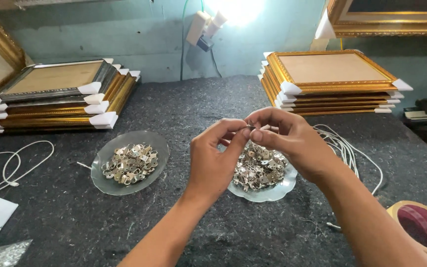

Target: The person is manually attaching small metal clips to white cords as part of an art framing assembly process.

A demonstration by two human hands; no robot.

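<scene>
Both forearms reach in from the lower edge and meet over the middle of the dark felt-covered worktop. The left hand is raised with its back to the camera, wrist bent, thumb and forefinger pinched together at the top. The right hand comes in from the right with its knuckles up, its fingers curled and closed against those of the left hand. Between the two sets of fingertips sits a small metal hanger piece, clamped by both hands and mostly hidden, so its shape cannot be told. The hands hover just above a glass dish heaped with small metal fittings, which lies partly behind them. A second glass dish with similar fittings lies to the left, well apart from the hands. White cords trail on the worktop beside the right forearm. A roll of tape rests at the lower right. Stacks of gold picture frames with white corner guards stand at the far left and far right.
</scene>
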